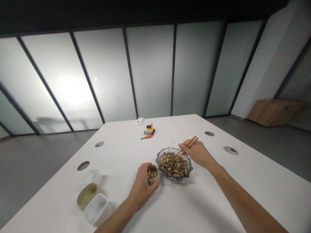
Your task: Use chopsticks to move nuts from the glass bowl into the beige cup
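Note:
My right hand (pixel 194 151) grips a pair of wooden chopsticks (pixel 188 146), their tips down among the nuts and seeds in a scalloped glass bowl (pixel 190 171). Striped sunflower seeds and peanuts in the shell (pixel 173 163) fill that bowl. Just left of it, my left hand (pixel 143 181) is wrapped around a small olive-beige cup (pixel 157 177), which stands upright on the white table. Several pale nuts (pixel 152 174) lie inside the cup. Whether the chopsticks pinch anything cannot be made out.
At the left stand a white dish (pixel 91 176), a green bowl (pixel 87 195) and another white dish (pixel 96 208). Farther back lie a toy carrot (pixel 147 137), a yellow toy vehicle (pixel 150 129) and a white device (pixel 139 121). Round cable holes pierce the table (pixel 121 174).

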A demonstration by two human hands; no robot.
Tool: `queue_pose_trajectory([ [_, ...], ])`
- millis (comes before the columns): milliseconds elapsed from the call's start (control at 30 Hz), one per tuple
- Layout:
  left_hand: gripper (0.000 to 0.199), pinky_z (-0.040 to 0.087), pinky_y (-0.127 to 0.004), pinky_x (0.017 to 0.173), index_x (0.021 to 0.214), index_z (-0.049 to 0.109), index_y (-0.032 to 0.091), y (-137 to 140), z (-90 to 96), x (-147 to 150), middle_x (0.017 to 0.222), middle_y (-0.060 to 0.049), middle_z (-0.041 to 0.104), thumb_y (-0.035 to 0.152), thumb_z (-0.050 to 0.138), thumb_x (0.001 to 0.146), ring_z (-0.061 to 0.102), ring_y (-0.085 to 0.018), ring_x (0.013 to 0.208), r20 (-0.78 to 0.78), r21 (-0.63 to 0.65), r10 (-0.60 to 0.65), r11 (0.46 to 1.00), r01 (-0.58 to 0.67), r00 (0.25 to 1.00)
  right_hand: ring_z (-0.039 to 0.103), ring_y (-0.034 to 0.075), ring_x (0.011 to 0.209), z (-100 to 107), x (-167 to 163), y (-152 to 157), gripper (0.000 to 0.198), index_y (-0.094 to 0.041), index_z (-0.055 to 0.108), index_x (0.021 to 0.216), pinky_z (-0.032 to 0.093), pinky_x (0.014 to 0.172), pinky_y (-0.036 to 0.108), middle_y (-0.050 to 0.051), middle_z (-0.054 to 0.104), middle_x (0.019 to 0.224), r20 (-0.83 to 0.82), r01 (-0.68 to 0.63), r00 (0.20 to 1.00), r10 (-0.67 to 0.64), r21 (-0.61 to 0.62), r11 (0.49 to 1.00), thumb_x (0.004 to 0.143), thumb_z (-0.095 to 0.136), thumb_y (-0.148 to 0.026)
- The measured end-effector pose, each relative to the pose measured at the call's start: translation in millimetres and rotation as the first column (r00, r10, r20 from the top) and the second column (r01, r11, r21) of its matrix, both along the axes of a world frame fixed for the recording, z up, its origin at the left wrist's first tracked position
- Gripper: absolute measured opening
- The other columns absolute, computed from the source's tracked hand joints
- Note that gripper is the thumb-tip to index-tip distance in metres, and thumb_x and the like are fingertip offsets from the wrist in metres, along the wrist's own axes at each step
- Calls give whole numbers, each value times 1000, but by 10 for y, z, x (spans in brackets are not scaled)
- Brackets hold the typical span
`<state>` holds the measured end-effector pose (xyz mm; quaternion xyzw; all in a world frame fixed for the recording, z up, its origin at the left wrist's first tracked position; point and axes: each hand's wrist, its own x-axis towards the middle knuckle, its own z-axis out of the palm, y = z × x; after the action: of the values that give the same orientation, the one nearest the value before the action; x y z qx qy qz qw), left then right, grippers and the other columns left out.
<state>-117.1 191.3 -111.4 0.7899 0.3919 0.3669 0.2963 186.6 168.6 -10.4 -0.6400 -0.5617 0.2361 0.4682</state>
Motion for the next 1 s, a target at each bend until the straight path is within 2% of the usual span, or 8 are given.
queue_pose_trajectory([
  [267,56,55,-53,118,134,65,25,3,-5,-2,132,-12,70,25,78,80,68,-33,127,22,-4,6,1000,-6,1000,86,31,86,107,24,-52,36,-25,79,84,77,79,44,11,87,97,-140,8,990,-1,53,999,92,80,-60],
  [500,58,53,-54,121,136,63,24,4,-3,5,135,-13,70,25,78,79,66,-34,129,10,-33,5,999,-5,1000,84,29,87,303,-235,-184,52,-22,78,83,76,83,43,9,84,92,-263,-150,950,168,87,985,82,85,-74],
  [600,56,54,-54,120,135,64,25,5,2,2,135,-13,70,25,78,80,66,-34,129,8,-29,2,1000,-2,1000,85,28,89,326,-278,-207,48,-23,79,88,73,85,41,9,84,94,-221,-136,963,154,97,986,86,82,-71],
  [767,58,55,-53,120,135,64,25,4,4,1,134,-13,70,25,79,79,67,-34,128,19,-17,6,1000,-6,1000,81,29,98,224,-234,-136,34,-25,83,92,66,96,41,8,85,98,38,-53,998,47,159,986,91,73,-58],
  [833,59,54,-53,120,136,63,24,6,-3,2,134,-13,70,26,79,80,67,-34,129,16,-14,10,1000,-10,1000,80,28,98,169,-238,-104,31,-25,84,90,64,98,41,8,85,98,93,-84,993,70,146,986,92,71,-53],
  [1000,59,55,-53,120,138,63,25,20,-38,-9,135,-13,70,25,79,81,68,-33,128,18,9,5,1000,-5,1000,78,27,91,129,-259,-96,31,-26,81,84,63,90,37,6,84,89,146,-148,980,138,56,987,93,68,-53],
])
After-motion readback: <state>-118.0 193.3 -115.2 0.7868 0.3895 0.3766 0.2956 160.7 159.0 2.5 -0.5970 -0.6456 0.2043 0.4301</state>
